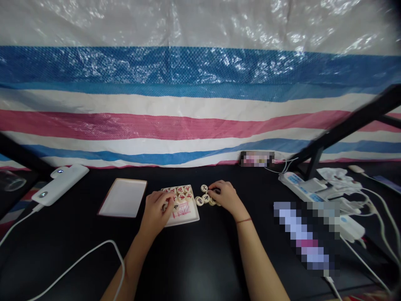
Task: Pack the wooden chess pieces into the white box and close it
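Observation:
A shallow white box (194, 215) lies in the middle of the black table, holding rows of round Chinese chess pieces (180, 190) with red characters. Its bare near part shows a pink printed drawing. My left hand (157, 209) is curled over the box's left side, its fingers closed round a piece beside one with a black character (176, 206). To the right of the box, my right hand (226, 196) bends over several loose pieces (199, 201) with black characters. Its thumb and fingers are closed on a piece that is partly hidden.
An open box lid (123, 198) lies at left. Beyond it are a white power bank (61, 184) and a loose cable (94, 248). At right are a power strip (300, 184) with plugs and a blurred-out device (302, 238). A striped plastic sheet (188, 125) hangs behind.

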`<action>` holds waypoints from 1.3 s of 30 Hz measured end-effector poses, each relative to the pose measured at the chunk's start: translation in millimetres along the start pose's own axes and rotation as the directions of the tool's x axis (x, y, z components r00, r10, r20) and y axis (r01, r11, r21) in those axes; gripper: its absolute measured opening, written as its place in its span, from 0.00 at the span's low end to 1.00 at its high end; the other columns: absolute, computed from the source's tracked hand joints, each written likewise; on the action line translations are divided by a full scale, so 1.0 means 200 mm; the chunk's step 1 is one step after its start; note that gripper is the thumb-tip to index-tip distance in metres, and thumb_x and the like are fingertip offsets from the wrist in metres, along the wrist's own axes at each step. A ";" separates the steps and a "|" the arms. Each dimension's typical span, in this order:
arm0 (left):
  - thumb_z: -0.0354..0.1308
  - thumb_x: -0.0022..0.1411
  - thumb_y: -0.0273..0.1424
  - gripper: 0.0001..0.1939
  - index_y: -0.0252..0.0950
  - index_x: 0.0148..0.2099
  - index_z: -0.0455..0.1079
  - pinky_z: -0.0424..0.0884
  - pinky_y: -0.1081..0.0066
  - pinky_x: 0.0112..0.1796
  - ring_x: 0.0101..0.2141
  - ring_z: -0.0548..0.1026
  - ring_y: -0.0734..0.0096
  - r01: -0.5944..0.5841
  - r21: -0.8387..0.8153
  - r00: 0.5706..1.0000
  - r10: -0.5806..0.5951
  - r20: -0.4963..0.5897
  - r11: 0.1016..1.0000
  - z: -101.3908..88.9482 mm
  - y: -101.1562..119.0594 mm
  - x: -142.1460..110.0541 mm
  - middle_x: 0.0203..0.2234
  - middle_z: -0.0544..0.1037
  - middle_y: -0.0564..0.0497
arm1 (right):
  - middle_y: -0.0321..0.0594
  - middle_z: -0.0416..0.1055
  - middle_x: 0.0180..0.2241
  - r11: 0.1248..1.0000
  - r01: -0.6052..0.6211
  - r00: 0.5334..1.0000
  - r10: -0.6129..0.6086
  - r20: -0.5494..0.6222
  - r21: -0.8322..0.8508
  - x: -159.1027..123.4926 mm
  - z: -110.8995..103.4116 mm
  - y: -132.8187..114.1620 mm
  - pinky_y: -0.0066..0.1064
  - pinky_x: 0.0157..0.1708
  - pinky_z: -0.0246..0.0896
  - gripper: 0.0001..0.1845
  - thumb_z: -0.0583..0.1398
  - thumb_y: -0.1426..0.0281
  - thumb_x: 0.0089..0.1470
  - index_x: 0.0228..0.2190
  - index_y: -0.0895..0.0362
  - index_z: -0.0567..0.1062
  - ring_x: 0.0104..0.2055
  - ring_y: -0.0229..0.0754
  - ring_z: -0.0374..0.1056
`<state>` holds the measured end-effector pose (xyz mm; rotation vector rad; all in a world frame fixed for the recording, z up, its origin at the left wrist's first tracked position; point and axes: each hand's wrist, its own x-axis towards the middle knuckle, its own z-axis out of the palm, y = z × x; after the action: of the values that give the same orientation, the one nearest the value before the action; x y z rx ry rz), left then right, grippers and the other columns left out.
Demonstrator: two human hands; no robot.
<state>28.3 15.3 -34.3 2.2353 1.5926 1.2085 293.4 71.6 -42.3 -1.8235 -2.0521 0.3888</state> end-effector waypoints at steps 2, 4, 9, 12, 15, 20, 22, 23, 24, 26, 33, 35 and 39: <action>0.51 0.63 0.29 0.09 0.40 0.38 0.73 0.67 0.64 0.39 0.34 0.74 0.66 -0.003 0.000 1.000 0.003 -0.003 1.000 0.00 0.00 0.00 0.31 0.78 0.51 | 0.39 0.74 0.36 0.998 -0.016 1.000 0.015 -0.023 -0.054 0.02 0.00 0.00 0.33 0.36 0.57 0.06 0.62 0.65 0.50 0.30 0.52 0.79 0.41 0.46 0.66; 0.51 0.63 0.29 0.09 0.40 0.37 0.73 0.67 0.64 0.39 0.34 0.74 0.66 -0.003 0.000 1.000 0.003 0.002 1.000 0.00 0.00 0.00 0.30 0.78 0.51 | 0.40 0.74 0.35 0.993 -0.026 0.998 0.021 -0.052 -0.112 0.05 0.00 -0.01 0.32 0.35 0.55 0.07 0.62 0.64 0.52 0.31 0.53 0.78 0.40 0.46 0.66; 0.51 0.63 0.29 0.09 0.41 0.38 0.73 0.68 0.64 0.40 0.35 0.74 0.66 0.013 -0.001 1.000 -0.013 0.004 1.000 0.00 0.00 0.00 0.31 0.78 0.51 | 0.40 0.74 0.33 0.989 -0.018 0.998 0.010 -0.060 -0.146 0.11 -0.01 -0.03 0.31 0.33 0.53 0.10 0.58 0.63 0.57 0.34 0.54 0.77 0.39 0.45 0.67; 0.51 0.63 0.29 0.09 0.40 0.39 0.73 0.68 0.64 0.40 0.35 0.74 0.66 0.021 -0.010 1.000 -0.021 0.003 1.000 0.00 -0.01 0.00 0.32 0.78 0.51 | 0.40 0.75 0.34 0.991 -0.001 1.000 -0.001 -0.015 -0.133 0.12 0.00 -0.05 0.31 0.34 0.53 0.12 0.58 0.62 0.56 0.37 0.53 0.78 0.39 0.45 0.67; 0.51 0.63 0.29 0.09 0.40 0.39 0.73 0.68 0.64 0.40 0.35 0.74 0.66 0.021 -0.016 1.000 -0.021 0.001 1.000 0.00 -0.01 0.00 0.31 0.78 0.50 | 0.40 0.75 0.35 0.989 0.013 0.999 -0.008 0.033 -0.150 0.12 0.00 -0.06 0.33 0.36 0.54 0.12 0.58 0.64 0.55 0.38 0.53 0.78 0.40 0.45 0.68; 0.50 0.64 0.30 0.10 0.40 0.39 0.73 0.68 0.64 0.39 0.35 0.74 0.66 0.018 -0.014 1.000 -0.018 0.012 1.000 -0.01 -0.01 0.00 0.31 0.78 0.50 | 0.41 0.75 0.41 0.994 0.066 0.996 -0.061 0.064 -0.084 0.13 -0.01 -0.05 0.33 0.39 0.58 0.15 0.56 0.70 0.55 0.43 0.52 0.77 0.42 0.44 0.69; 0.50 0.64 0.30 0.10 0.40 0.39 0.73 0.68 0.64 0.39 0.35 0.74 0.66 0.013 -0.014 1.000 -0.013 0.012 1.000 -0.02 0.00 0.01 0.31 0.78 0.50 | 0.41 0.73 0.46 0.993 0.115 0.990 -0.112 0.086 -0.033 0.13 -0.02 -0.04 0.34 0.43 0.60 0.18 0.56 0.74 0.54 0.45 0.51 0.77 0.45 0.45 0.69; 0.50 0.63 0.29 0.09 0.40 0.39 0.73 0.68 0.64 0.39 0.35 0.74 0.66 0.009 -0.014 1.000 -0.009 0.011 1.000 -0.02 0.00 0.01 0.31 0.78 0.50 | 0.41 0.72 0.48 0.989 0.149 0.984 -0.146 0.103 -0.018 0.14 -0.02 -0.04 0.35 0.45 0.61 0.20 0.56 0.75 0.52 0.45 0.51 0.77 0.47 0.45 0.69; 0.51 0.63 0.29 0.09 0.39 0.39 0.73 0.68 0.64 0.39 0.35 0.74 0.66 0.004 -0.013 1.000 -0.004 0.009 1.000 -0.02 0.00 0.01 0.31 0.78 0.50 | 0.42 0.71 0.49 0.982 0.190 0.974 -0.187 0.129 -0.011 0.14 -0.03 -0.05 0.36 0.47 0.61 0.22 0.56 0.77 0.50 0.45 0.51 0.77 0.48 0.46 0.68; 0.51 0.63 0.29 0.09 0.39 0.38 0.73 0.68 0.65 0.38 0.34 0.74 0.66 -0.003 -0.010 1.000 0.003 0.005 1.000 -0.02 0.00 0.01 0.30 0.78 0.51 | 0.43 0.71 0.50 0.959 0.284 0.940 -0.276 0.198 -0.009 0.16 -0.03 -0.06 0.36 0.51 0.60 0.25 0.56 0.81 0.46 0.44 0.53 0.79 0.50 0.46 0.68; 0.51 0.63 0.27 0.09 0.38 0.38 0.73 0.67 0.65 0.38 0.34 0.74 0.66 -0.023 -0.006 1.000 0.023 -0.009 1.000 -0.02 0.01 0.01 0.30 0.78 0.50 | 0.42 0.76 0.44 0.924 0.379 0.895 -0.351 0.274 -0.054 0.22 -0.04 -0.10 0.31 0.49 0.61 0.27 0.55 0.85 0.43 0.41 0.54 0.80 0.45 0.44 0.72; 0.51 0.63 0.27 0.09 0.38 0.38 0.73 0.67 0.65 0.38 0.34 0.74 0.66 -0.026 -0.002 1.000 0.026 -0.015 1.000 -0.02 0.01 0.01 0.30 0.78 0.50 | 0.42 0.76 0.42 0.932 0.356 0.909 -0.330 0.254 -0.065 0.22 -0.04 -0.11 0.29 0.47 0.62 0.23 0.56 0.84 0.46 0.40 0.55 0.80 0.44 0.43 0.72; 0.51 0.63 0.28 0.09 0.39 0.37 0.73 0.67 0.67 0.37 0.34 0.74 0.67 -0.034 0.005 0.999 0.034 -0.009 0.999 -0.02 0.02 0.00 0.30 0.78 0.51 | 0.44 0.76 0.40 0.945 0.321 0.928 -0.301 0.221 -0.062 0.22 -0.02 -0.11 0.28 0.45 0.62 0.16 0.57 0.82 0.49 0.36 0.58 0.81 0.42 0.42 0.72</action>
<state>29.1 13.2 -29.9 2.2721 1.5688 1.2257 270.7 111.3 -24.6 -1.5222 -2.4976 0.4105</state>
